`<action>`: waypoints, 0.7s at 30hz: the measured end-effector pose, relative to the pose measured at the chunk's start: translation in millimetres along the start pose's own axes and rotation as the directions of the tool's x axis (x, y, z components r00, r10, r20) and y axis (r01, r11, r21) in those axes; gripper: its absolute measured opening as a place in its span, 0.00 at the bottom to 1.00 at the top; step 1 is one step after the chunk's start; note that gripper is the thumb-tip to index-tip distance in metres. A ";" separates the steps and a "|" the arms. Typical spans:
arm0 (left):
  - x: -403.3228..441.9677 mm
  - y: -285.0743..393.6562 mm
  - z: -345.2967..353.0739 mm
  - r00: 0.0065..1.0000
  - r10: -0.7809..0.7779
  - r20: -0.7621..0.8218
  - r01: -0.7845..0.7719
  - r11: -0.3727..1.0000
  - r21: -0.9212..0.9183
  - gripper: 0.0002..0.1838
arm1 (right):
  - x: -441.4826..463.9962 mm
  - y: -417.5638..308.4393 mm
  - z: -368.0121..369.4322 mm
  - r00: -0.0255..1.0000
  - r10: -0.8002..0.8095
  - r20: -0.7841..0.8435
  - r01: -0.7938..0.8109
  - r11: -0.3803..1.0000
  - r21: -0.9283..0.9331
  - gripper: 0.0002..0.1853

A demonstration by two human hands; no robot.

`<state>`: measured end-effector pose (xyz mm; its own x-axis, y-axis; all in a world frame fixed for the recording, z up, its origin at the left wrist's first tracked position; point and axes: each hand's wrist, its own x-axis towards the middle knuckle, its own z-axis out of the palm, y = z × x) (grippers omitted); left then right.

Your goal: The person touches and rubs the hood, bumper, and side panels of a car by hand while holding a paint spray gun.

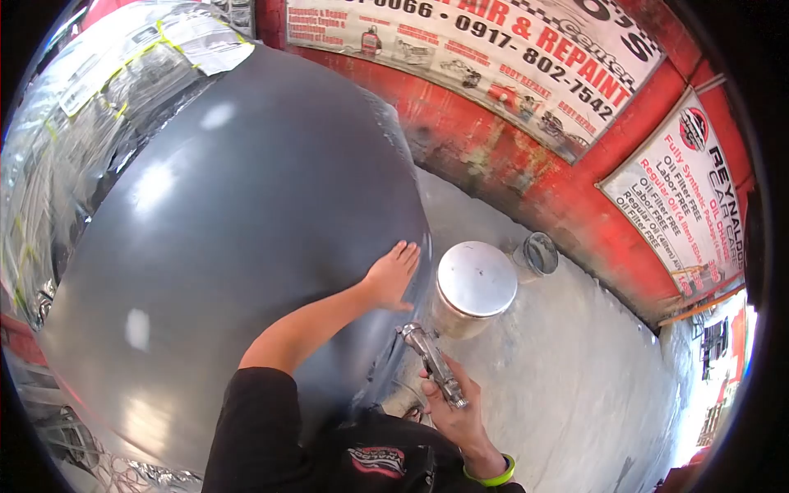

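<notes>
One spray gun [437, 368], wrapped in the right grip [456, 411], slants forward-left toward the dark panel [246, 214]; the left grip [391, 274], nearer, lies flat upon it, holding nothing.

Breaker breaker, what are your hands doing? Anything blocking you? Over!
Left hand open on dark panel. Right hand gripping spray gun. Silver-topped container beside panel, not blocking either hand.

Black short-sleeved shirt [320, 452], red and white logo [377, 462]; lime wristband [494, 481] at right; bare fingers [403, 254].
</notes>
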<state>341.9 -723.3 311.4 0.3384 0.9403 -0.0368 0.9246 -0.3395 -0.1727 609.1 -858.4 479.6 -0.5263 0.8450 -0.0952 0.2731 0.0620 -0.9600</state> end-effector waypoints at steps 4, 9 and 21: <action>-30.6 80.8 28.9 0.985 0.104 0.137 -0.100 0.994 -0.035 0.57 | -16.1 6.9 -35.0 0.999 0.021 -0.048 -0.018 0.998 0.053 0.23; -118.8 215.9 18.0 0.994 0.084 0.064 0.028 0.374 -0.927 0.36 | -34.3 32.2 -76.3 0.999 0.016 -0.029 -0.013 0.995 0.103 0.23; -377.7 213.3 -192.2 0.859 -0.461 0.224 -0.212 -0.718 -0.663 0.43 | -34.9 14.2 -62.2 0.968 -0.129 0.216 0.096 0.983 0.159 0.14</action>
<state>444.9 -1155.5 477.7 -0.1746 0.9695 -0.1722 -0.6196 0.0277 0.7844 681.5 -853.9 485.7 -0.7185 0.6951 -0.0249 0.0900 0.0574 -0.9943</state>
